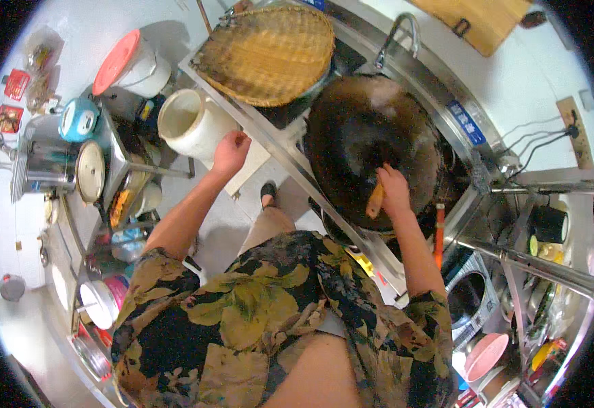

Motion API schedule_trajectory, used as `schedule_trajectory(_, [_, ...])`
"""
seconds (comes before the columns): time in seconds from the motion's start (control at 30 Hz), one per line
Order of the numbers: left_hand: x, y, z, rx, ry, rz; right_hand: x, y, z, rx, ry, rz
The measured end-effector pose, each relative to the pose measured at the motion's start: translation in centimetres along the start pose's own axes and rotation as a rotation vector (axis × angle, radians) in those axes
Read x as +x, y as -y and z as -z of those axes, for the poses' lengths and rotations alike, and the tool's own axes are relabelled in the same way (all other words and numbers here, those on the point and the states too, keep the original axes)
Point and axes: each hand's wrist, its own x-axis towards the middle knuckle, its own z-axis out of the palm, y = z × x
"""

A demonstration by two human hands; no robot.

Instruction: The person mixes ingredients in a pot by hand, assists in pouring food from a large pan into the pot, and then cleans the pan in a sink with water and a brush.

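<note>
A large dark wok (348, 137) is set into the steel counter, its inside brown and shiny in places. Over its near part, my right hand (395, 187) grips a tool with a wooden handle (375, 203); the tool's working end is hard to make out against the dark metal. My left hand (231, 153) hangs in front of the counter edge, beside a tall white bucket (195, 125), its fingers loosely curled and nothing visible in them. A curved steel faucet (398, 38) rises behind the wok. Left of the wok, a round woven bamboo tray (271, 56) lies over a basin.
A white bucket with a red lid (118, 61) stands at the upper left. Below it are a blue container (79, 120) and a steel table (118, 148) with pots. Wall sockets with cables (575, 132) are at the right, above shelves with a pink bowl (487, 357).
</note>
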Motion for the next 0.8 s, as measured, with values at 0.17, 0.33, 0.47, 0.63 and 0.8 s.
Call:
schedule_trajectory(0.17, [9.1, 1.0, 3.2, 0.326, -0.225, -0.412, 1.6, 0.9, 0.6, -0.131, 0.134, -0.107])
schedule_trajectory(0.33, [13.4, -0.4, 4.2, 0.027, -0.085, -0.565, 3.6, 4.9, 2.9, -0.169, 0.304, -0.421])
schedule_trajectory(0.47, [16.9, -1.3, 3.2, -1.013, 0.763, 0.260, 6.6, 8.5, 4.2, -0.009, 0.044, -0.452])
schedule_trajectory(0.63, [16.1, -8.7, 4.5, -1.670, 1.029, 0.669, 9.4, 11.6, 5.9, 0.073, -0.108, -0.391])
schedule_trajectory(0.8, [14.3, -3.9, -1.1, -1.052, 1.139, 0.399, 12.5, 12.2, 7.5, 0.128, -0.192, -0.360])
